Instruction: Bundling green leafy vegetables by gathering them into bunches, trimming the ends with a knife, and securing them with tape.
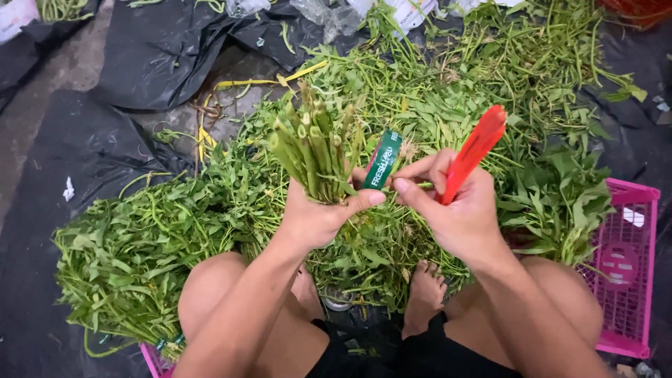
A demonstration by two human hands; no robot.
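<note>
Black plastic sheeting (pixel 84 161) covers the ground, heaped with loose leafy green stalks (pixel 140 245) around the person's bare knees. Centre frame, the left hand (pixel 315 217) is clenched around a bunch of thick cut green stems (pixel 315 150), held upright with the cut ends toward the camera. Just beside it, the right hand (pixel 458 210) pinches a green printed band (pixel 383 159) between thumb and forefinger against the bunch, while also gripping a red plastic-handled tool (pixel 472 150). At the far right sits a pink plastic crate (pixel 630 273).
</note>
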